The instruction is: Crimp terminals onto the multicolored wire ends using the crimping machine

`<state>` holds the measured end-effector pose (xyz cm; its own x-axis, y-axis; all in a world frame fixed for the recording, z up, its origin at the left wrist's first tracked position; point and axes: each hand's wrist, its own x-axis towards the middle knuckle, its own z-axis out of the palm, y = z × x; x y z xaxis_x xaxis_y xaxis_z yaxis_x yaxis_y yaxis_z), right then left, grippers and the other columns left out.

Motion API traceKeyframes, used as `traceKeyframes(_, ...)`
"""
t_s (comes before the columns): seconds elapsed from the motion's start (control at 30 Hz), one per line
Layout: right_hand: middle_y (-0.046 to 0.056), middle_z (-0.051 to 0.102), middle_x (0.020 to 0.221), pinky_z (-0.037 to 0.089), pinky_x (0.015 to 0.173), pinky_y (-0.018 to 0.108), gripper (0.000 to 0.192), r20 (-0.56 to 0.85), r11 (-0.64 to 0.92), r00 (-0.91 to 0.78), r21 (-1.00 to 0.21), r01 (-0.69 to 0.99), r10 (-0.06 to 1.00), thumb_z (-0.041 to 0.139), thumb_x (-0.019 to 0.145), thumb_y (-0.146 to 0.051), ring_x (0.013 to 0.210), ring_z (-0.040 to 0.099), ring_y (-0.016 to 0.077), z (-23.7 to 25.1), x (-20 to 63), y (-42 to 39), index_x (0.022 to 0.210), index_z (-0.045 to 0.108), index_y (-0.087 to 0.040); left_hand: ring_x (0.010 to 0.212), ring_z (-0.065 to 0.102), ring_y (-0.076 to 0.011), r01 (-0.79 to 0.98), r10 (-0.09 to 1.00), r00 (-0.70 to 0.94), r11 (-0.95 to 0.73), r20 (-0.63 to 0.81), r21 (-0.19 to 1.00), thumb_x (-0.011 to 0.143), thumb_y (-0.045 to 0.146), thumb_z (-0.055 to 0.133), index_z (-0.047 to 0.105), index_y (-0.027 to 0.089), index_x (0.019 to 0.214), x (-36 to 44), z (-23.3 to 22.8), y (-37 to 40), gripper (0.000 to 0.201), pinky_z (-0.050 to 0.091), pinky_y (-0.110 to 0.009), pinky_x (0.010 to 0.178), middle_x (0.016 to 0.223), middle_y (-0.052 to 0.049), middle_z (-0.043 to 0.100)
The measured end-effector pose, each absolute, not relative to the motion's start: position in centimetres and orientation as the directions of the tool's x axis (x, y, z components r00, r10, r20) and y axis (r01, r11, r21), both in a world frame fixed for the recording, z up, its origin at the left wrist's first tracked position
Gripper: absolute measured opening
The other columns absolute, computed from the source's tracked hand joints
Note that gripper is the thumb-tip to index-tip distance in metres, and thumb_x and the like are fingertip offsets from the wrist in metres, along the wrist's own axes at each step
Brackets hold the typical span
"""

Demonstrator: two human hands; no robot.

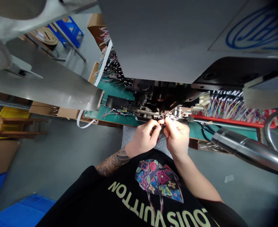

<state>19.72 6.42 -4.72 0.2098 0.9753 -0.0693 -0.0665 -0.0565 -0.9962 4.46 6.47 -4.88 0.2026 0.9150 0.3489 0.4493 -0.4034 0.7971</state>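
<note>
The person wears a black T-shirt [139, 201] with pale lettering and a multicoloured floral print; the left forearm [110, 164] is tattooed.

The machine head [167, 41] overhangs the counter [115, 91], leaving a low gap. A steel tube [247, 149] blocks the right; the left lies open.

wires: a small bunch of thin wires [163, 123] is being pinched between the fingertips of both hands, too fine to tell colours or count
pose: the bunch is lying roughly level, its far ends pointing into the machine's black working head [153, 107]
place: it is hovering just past the near edge of the green bench top [115, 118] (about midway along that edge)
contact: whether the ends are touching the metal is not clear
</note>
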Motion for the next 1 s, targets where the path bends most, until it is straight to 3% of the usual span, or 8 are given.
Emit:
traceKeyframes(0.23, 0.001, 0.062, 0.054, 0.043, 0.052, 0.029, 0.060, -0.004, 0.000, 0.232, -1.000, -0.016, 0.973, 0.078, 0.104, -0.051, 0.049, 0.051, 0.0119, -3.4, 19.4, 6.3, 0.055, 0.062, -0.021, 0.063, 0.068, -0.0132, 0.359, 0.899, 0.282, -0.424, 0.336, 0.832, 0.114, 0.025, 0.065, 0.065, 0.022, 0.098, 3.2, -4.4, 7.3, 0.016, 0.053, -0.027, 0.062, 0.078, 0.001, 0.072)
traceKeyframes(0.43, 0.000, 0.065, 0.057, 0.044, 0.051, 0.030, 0.042, -0.013, -0.015, 0.377, -1.000, 0.002, 0.926, 0.077, 0.104, -0.046, 0.049, 0.050, 0.0123, -4.0, 19.1, 5.9, 0.071, 0.079, -0.020, 0.076, 0.075, -0.0183, 0.432, 0.873, 0.288, -0.485, 0.393, 0.761, 0.119, 0.031, 0.057, 0.064, 0.022, 0.099, 3.6, -5.4, 7.2, 0.023, 0.056, -0.031, 0.068, 0.087, -0.003, 0.075)
traceKeyframes(0.63, 0.004, 0.073, 0.064, 0.051, 0.060, 0.031, 0.054, -0.044, -0.022, 0.359, -0.998, -0.067, 0.932, 0.076, 0.105, -0.044, 0.058, 0.062, 0.0152, -5.3, 19.3, 6.2, 0.057, 0.066, -0.021, 0.076, 0.076, -0.0185, 0.532, 0.854, 0.289, -0.520, 0.434, 0.669, 0.122, 0.033, 0.052, 0.063, 0.022, 0.098, 4.0, -5.9, 7.2, 0.029, 0.057, -0.031, 0.068, 0.085, -0.003, 0.074)
traceKeyframes(0.87, 0.002, 0.072, 0.065, 0.044, 0.054, 0.029, 0.043, -0.039, -0.008, 0.391, -0.997, -0.082, 0.920, 0.076, 0.105, -0.041, 0.052, 0.053, 0.0115, -5.4, 19.1, 6.3, 0.068, 0.074, -0.020, 0.077, 0.077, -0.0175, 0.575, 0.850, 0.299, -0.523, 0.433, 0.630, 0.123, 0.032, 0.051, 0.063, 0.022, 0.098, 3.8, -5.5, 7.2, 0.030, 0.058, -0.029, 0.068, 0.086, -0.003, 0.075)
traceKeyframes(1.0, 0.001, 0.068, 0.060, 0.047, 0.055, 0.030, 0.040, -0.036, -0.014, 0.382, -0.998, -0.060, 0.923, 0.078, 0.104, -0.043, 0.052, 0.054, 0.0132, -5.2, 19.1, 6.5, 0.070, 0.079, -0.020, 0.075, 0.076, -0.0168, 0.582, 0.836, 0.291, -0.540, 0.465, 0.608, 0.124, 0.032, 0.051, 0.064, 0.021, 0.098, 3.8, -5.4, 7.2, 0.030, 0.057, -0.028, 0.067, 0.084, -0.002, 0.074)
